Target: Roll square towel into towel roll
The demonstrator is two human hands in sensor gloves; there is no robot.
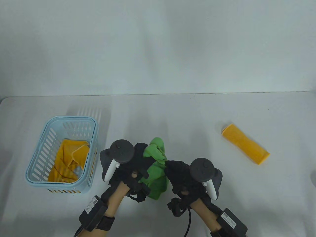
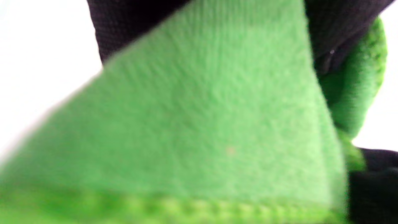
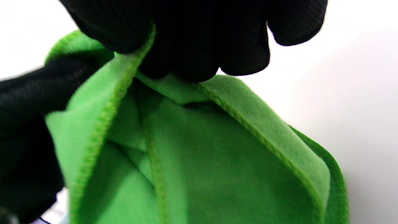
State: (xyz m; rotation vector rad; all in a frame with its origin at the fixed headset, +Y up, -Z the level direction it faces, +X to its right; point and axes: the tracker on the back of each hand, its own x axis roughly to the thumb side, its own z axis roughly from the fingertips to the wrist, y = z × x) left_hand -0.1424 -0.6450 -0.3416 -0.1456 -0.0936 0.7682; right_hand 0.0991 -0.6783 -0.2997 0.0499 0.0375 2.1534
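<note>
1. We see a soft green square cloth towel (image 1: 156, 170) bunched up between two hands, near the front edge of the white desk (image 1: 172, 116).
2. The left hand (image 1: 134, 163) in its black glove grips the left side of the green towel, with fingers curled into the cloth.
3. The right hand (image 1: 184, 176), also in a black glove, grips the right side of the same towel.
4. In the right wrist view, the right hand's fingers (image 3: 199, 40) curl over a stitched edge of the towel (image 3: 217, 161) and pinch it. The cloth hangs down below them in loose folds.
5. In the left wrist view, the green towel (image 2: 202, 124) fills almost the whole picture, and it is blurry. We see bits of black glove at the top and on the right.
6. The towel is crumpled, not rolled. We cannot tell if its bottom touches the desk.
7. A light blue plastic basket with slots in its walls (image 1: 39, 158) sits on the left of the desk. A crumpled yellow cloth (image 1: 69, 160) lies inside it.
8. A rolled-up yellow towel (image 1: 245, 144) lies on the right side of the desk, well apart from the hands.
</note>
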